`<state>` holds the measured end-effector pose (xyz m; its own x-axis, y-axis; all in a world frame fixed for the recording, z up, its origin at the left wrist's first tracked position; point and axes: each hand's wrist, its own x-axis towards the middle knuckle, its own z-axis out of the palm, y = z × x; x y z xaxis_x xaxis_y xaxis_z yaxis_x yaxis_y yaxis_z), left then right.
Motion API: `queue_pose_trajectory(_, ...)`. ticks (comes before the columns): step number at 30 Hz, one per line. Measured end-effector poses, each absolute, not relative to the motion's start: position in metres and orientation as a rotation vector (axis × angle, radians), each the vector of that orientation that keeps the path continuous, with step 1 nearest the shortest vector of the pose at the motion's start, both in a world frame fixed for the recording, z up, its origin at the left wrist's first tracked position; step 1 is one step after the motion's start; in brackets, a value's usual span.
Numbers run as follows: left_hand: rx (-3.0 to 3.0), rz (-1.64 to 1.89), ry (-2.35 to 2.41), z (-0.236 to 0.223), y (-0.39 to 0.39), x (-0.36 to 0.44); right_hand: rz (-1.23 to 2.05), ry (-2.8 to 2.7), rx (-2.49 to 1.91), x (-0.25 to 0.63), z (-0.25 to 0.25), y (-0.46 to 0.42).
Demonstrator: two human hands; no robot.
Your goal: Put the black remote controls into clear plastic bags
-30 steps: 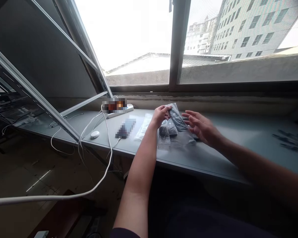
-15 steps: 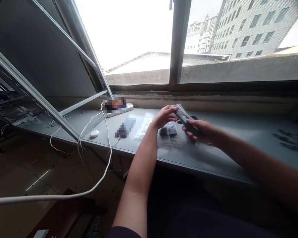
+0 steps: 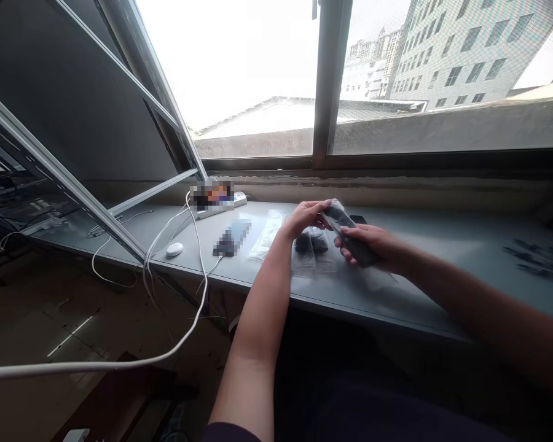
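A long, flat clear plastic bag [image 3: 338, 216] with something dark grey inside slants between both hands above the table. My left hand [image 3: 308, 216] pinches its upper left end between thumb and fingers. Further down the bag, my right hand [image 3: 371, 240] is closed round it, thumb on top. What exactly the bag contains cannot be made out. Below my hands, other clear bags with dark contents [image 3: 311, 240] lie on the table. Beside my left forearm is a pile of clear, whitish plastic bags [image 3: 268, 234].
Left on the grey table [image 3: 442, 252] lie a blurred-out phone-like device [image 3: 231, 238], a round white object [image 3: 174, 249] and a power strip [image 3: 240, 199]. A white cable [image 3: 198, 294] loops across the left foreground. Several thin dark pieces [image 3: 541, 259] lie far right.
The bag and my right hand have shifted slightly down and to the right. My left fingers have drawn closer together on the bag's upper end.
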<state>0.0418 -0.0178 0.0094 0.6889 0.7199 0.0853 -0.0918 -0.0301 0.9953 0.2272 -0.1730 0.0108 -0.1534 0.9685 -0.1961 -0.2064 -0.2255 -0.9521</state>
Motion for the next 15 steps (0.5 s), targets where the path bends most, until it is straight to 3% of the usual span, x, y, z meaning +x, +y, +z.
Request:
queue_pose_trajectory(6, 1.481, 0.598, 0.528, 0.0077, -0.0198, 0.0435, 1.569, -1.012, -1.135, 0.227, 0.0153, -0.1751)
queue_pose_trajectory(15, 1.509, 0.718, 0.559, 0.0024, -0.0148, 0.0478, 1.521, -0.997, -1.161, 0.2224, 0.0141, -0.1751)
